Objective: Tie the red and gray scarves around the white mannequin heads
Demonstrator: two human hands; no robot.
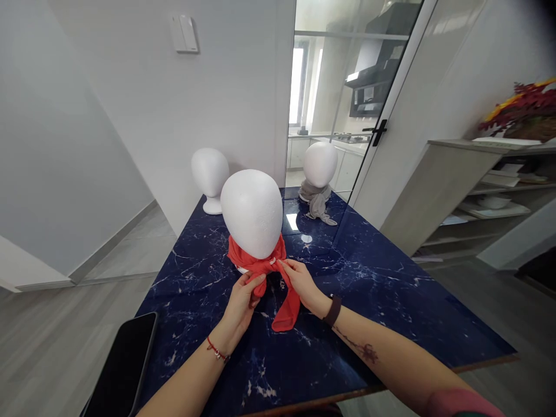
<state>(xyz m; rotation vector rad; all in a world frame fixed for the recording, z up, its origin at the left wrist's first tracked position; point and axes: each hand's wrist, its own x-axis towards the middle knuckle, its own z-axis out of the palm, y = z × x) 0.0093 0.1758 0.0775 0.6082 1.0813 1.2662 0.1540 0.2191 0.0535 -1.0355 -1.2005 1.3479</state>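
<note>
A white foam mannequin head [252,211] stands on the blue marbled table [339,341], with a red scarf [286,310] wrapped around its neck. The scarf is crossed or knotted at the front; which of these I cannot tell. My left hand [243,298] pinches one end of it just below the crossing, fingers closed. At the right side of the crossing, my right hand [302,281] grips the other part between thumb and fingers. From there a red tail hangs down onto the tabletop.
Behind stand a bare foam head [210,174] on the left and another foam head [320,165] with a grey scarf [318,202] on the right. A black phone [124,365] lies at the left edge. A shelf [469,191] and glass door [334,87] are beyond.
</note>
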